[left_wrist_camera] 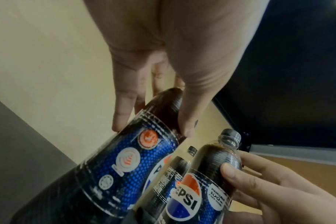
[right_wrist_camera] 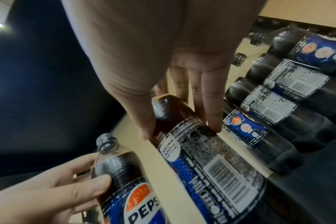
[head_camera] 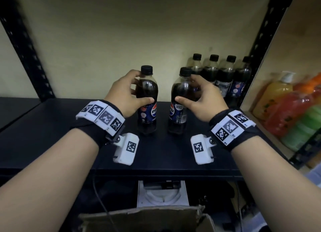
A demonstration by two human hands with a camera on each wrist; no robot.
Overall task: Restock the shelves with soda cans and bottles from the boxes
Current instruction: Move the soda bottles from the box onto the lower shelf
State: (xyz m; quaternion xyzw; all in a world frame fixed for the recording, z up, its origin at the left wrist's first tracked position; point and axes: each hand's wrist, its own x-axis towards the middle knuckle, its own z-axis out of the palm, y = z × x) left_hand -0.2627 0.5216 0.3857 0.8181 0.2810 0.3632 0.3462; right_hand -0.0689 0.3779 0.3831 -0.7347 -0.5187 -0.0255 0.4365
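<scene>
Two Pepsi bottles with black caps stand upright on the dark shelf (head_camera: 52, 137). My left hand (head_camera: 129, 92) grips the left bottle (head_camera: 147, 99) round its shoulder, thumb in front and fingers behind. My right hand (head_camera: 194, 94) grips the right bottle (head_camera: 178, 101) the same way. In the left wrist view my left hand (left_wrist_camera: 153, 121) holds its bottle (left_wrist_camera: 128, 163), and the right bottle (left_wrist_camera: 201, 181) shows beside it. In the right wrist view my right hand (right_wrist_camera: 180, 125) clasps its bottle (right_wrist_camera: 205, 159). A row of several stocked Pepsi bottles (head_camera: 218, 71) stands behind, at the back right.
Black perforated uprights (head_camera: 267, 40) frame the shelf. Orange, red and green bottles (head_camera: 291, 110) fill the neighbouring shelf on the right. An open cardboard box (head_camera: 147, 219) sits below the shelf's front edge. The shelf's left half holds nothing visible.
</scene>
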